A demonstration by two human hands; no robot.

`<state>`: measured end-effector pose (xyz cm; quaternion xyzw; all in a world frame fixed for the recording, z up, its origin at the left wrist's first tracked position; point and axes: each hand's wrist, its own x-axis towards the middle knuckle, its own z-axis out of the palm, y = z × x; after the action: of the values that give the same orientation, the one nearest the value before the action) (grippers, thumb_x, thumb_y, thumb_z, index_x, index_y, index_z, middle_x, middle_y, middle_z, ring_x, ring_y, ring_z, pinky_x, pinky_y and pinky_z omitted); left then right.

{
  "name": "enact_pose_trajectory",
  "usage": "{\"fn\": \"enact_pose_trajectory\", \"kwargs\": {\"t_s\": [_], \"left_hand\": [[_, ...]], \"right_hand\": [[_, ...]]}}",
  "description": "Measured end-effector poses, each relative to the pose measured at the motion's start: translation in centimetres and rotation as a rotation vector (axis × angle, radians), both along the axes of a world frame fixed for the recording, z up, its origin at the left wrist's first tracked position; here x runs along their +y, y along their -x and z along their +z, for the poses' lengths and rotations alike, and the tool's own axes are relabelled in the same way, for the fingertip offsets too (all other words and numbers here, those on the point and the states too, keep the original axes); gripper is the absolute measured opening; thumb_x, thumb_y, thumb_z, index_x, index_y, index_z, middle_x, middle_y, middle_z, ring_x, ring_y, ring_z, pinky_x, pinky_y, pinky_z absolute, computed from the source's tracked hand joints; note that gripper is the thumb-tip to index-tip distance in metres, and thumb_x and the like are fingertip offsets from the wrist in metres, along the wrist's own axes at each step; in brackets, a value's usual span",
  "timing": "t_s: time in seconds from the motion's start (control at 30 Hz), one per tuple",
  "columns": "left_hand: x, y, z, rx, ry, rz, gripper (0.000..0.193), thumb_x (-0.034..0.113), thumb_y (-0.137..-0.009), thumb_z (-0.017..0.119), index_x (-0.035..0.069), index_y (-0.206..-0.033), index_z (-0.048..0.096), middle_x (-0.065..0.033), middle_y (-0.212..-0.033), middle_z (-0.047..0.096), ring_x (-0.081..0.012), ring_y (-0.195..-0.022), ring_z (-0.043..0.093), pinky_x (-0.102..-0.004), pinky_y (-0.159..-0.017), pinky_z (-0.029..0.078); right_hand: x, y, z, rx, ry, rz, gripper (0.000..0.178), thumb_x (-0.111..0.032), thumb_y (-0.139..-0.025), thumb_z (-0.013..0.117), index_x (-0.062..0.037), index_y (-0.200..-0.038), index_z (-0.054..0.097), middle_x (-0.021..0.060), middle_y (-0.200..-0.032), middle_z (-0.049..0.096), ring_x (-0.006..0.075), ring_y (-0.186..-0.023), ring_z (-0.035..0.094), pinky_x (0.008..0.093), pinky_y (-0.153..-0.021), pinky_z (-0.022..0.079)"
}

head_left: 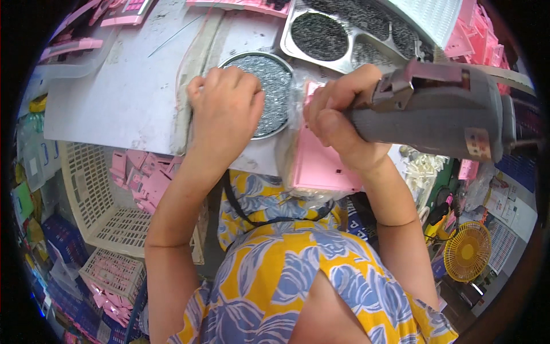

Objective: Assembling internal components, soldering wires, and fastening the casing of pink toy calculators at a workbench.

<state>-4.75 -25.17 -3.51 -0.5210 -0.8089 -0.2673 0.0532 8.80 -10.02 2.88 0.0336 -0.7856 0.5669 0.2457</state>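
Observation:
My right hand (338, 123) grips a grey electric screwdriver (429, 109), held over a flat pink plastic casing (321, 160) that lies in clear plastic wrap at the table's near edge. My left hand (226, 112) rests palm down with its fingers at the rim of a round metal dish (275, 86) full of small dark screws. What the left fingers hold is hidden under the hand.
A metal tray (344, 37) with screw-filled compartments sits behind the dish. Pink casings lie stacked at the back right (478, 37) and back left (123, 11). A white plastic basket (103, 195) with pink parts stands lower left. A yellow fan (467, 251) is on the floor right.

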Motion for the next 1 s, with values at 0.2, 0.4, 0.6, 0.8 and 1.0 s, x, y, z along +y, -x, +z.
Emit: {"fn": "enact_pose_trajectory", "kwargs": {"t_s": [0.2,0.4,0.6,0.8,1.0], "left_hand": [[0.7,0.5,-0.3,-0.019,0.021,-0.061,0.011,0.02,-0.091,0.063,0.01,-0.094,0.062,-0.0052,-0.093,0.06,-0.0256,-0.095,0.056,-0.0437,-0.088,0.033],[-1.0,-3.2,1.9,-0.29,-0.133,-0.344,0.015,0.015,-0.084,0.071,0.009,-0.095,0.062,-0.0051,-0.095,0.063,-0.0257,-0.093,0.057,-0.0411,-0.084,0.036],[-1.7,-5.4,2.9,-0.366,-0.31,-0.389,0.023,0.006,-0.075,0.078,0.009,-0.094,0.066,-0.003,-0.094,0.067,-0.0234,-0.086,0.06,-0.0393,-0.082,0.036],[-2.2,-6.1,2.8,-0.355,-0.295,-0.385,0.022,0.012,-0.076,0.078,0.012,-0.095,0.067,0.0006,-0.095,0.066,-0.0188,-0.09,0.06,-0.0411,-0.087,0.033],[-3.6,-6.4,3.6,-0.344,-0.157,-0.405,0.024,0.012,-0.076,0.074,0.011,-0.1,0.071,0.0017,-0.113,0.069,-0.02,-0.102,0.059,-0.0446,-0.093,0.033]], "right_hand": [[-0.4,0.0,-0.3,-0.017,0.094,-0.01,0.021,-0.006,-0.094,0.062,-0.0068,-0.098,0.041,0.0045,-0.061,0.048,0.0117,-0.047,0.043,0.0305,-0.047,0.04],[1.1,-0.5,3.0,0.134,0.423,0.103,0.018,-0.023,-0.097,0.063,-0.0095,-0.106,0.054,0.0003,-0.064,0.052,0.0118,-0.05,0.048,0.028,-0.052,0.043],[-0.8,-2.6,5.4,0.135,0.415,0.173,0.021,-0.034,-0.103,0.056,-0.0165,-0.111,0.047,-0.0058,-0.061,0.048,0.0091,-0.049,0.046,0.0281,-0.053,0.043],[-2.6,-3.3,5.1,0.123,0.457,0.067,0.025,-0.032,-0.099,0.064,-0.0154,-0.106,0.048,-0.0042,-0.058,0.047,0.0114,-0.047,0.046,0.0317,-0.053,0.044],[-4.4,-4.2,3.9,0.123,0.536,0.048,0.029,-0.029,-0.097,0.068,-0.0133,-0.101,0.045,-0.0015,-0.057,0.047,0.0128,-0.046,0.046,0.0316,-0.05,0.043]]}}
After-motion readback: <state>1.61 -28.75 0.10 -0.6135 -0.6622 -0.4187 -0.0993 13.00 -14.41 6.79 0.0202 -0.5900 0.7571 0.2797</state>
